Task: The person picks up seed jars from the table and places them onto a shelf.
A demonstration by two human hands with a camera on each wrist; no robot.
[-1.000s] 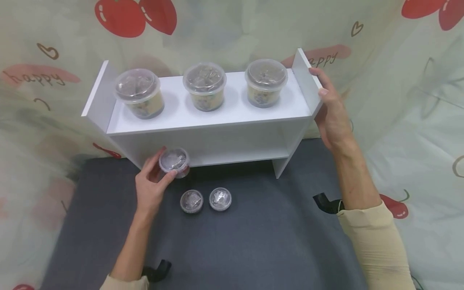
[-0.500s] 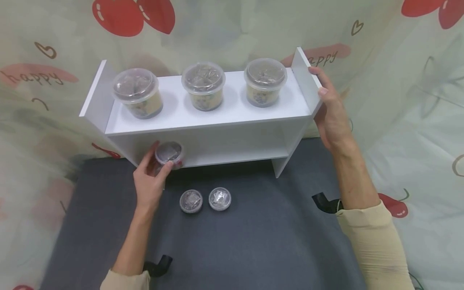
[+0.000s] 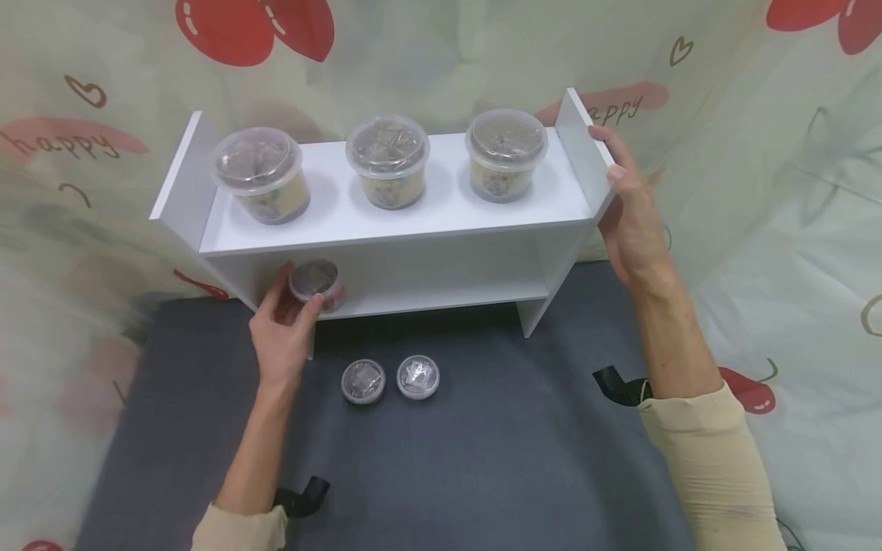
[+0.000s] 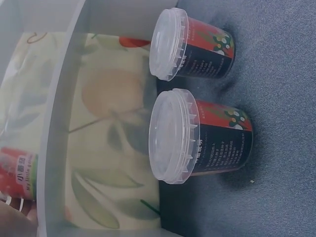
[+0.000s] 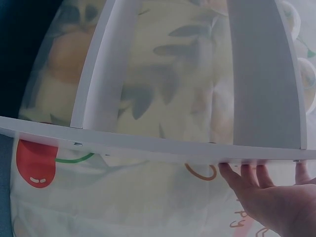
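Observation:
In the head view my left hand (image 3: 281,337) grips a small lidded plastic cup (image 3: 315,282) between thumb and fingers, at the left end of the lower shelf (image 3: 441,295). The left wrist view shows this cup's red label (image 4: 17,173) close over the shelf board, with part of the hand below it. My right hand (image 3: 634,222) holds the upper right side panel (image 3: 584,157) of the white shelf unit, thumb on its front edge. In the right wrist view its fingertips press the panel's outer face.
Two similar cups, one left (image 3: 363,382) and one right (image 3: 417,377), stand on the dark grey tabletop (image 3: 455,459) before the unit. Three larger lidded tubs, left (image 3: 276,195), middle (image 3: 394,187) and right (image 3: 501,180), stand on the upper shelf. Patterned cloth (image 3: 427,69) hangs behind.
My left hand has carried the small cup up and slightly left, from in front of the unit to the lower shelf. My right hand has stayed on the side panel.

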